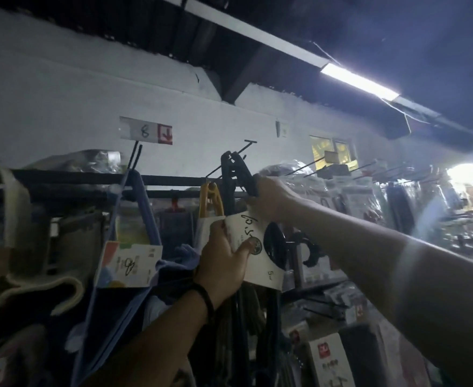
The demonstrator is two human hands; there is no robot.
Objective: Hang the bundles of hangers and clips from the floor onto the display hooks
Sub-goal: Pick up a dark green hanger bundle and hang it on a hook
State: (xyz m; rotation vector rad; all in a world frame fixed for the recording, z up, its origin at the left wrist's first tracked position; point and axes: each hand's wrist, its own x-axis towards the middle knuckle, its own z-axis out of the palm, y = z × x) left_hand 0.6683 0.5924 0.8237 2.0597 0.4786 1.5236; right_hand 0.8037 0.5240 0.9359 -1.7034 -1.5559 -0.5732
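Observation:
A bundle of black hangers (234, 180) with a white card label (260, 247) is lifted up to a long black display hook (241, 150) that sticks out from the white wall. Its hanger tops sit at the hook. My right hand (269, 198) grips the black hangers just below their tops. My left hand (224, 255) pinches the lower left part of the white card, thumb on its front. A yellow hanger bundle (211, 198) hangs just left of it, and a blue bundle (140, 196) with a coloured card hangs further left.
A black rail (84, 177) runs across with more hooks and bagged goods (341, 191) to the right. A cream hanger (34, 286) is near my left side. Boxes (330, 361) stand below right. A lit tube (361, 81) hangs on the ceiling.

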